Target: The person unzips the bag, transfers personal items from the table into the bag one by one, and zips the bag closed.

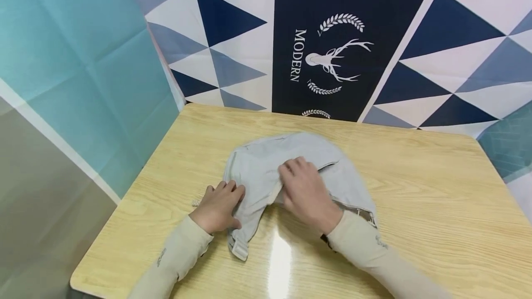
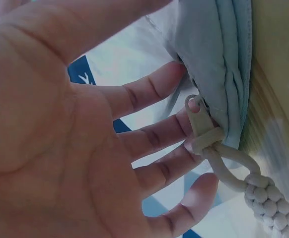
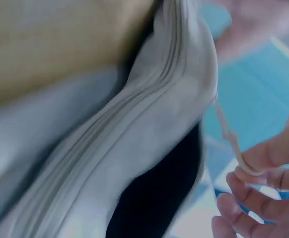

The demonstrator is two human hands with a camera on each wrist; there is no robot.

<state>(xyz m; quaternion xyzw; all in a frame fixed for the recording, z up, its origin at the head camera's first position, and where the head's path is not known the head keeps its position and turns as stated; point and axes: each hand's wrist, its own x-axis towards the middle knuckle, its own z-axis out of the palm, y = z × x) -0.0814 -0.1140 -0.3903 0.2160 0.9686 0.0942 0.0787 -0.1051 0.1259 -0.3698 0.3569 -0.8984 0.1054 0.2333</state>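
A light grey fabric bag (image 1: 299, 146) with a curved outline lies on the wooden table. My left hand (image 1: 220, 206) rests at its left side, fingers spread and gently bent. In the left wrist view, those fingers are against the bag's edge, beside a zipper pull (image 2: 201, 121) with a braided cord (image 2: 271, 203). Over the bag's middle, my right hand (image 1: 307, 193) pinches a thin zipper cord (image 3: 230, 136) between thumb and forefinger. Beside the cord, the right wrist view shows a dark opening (image 3: 154, 198) in the bag.
A strap end with a pale buckle (image 1: 239, 249) lies near my left wrist. The wooden table (image 1: 436, 188) extends to both sides. Behind it hangs a patterned cloth (image 1: 232, 17), with a teal curtain (image 1: 91, 59) on the left.
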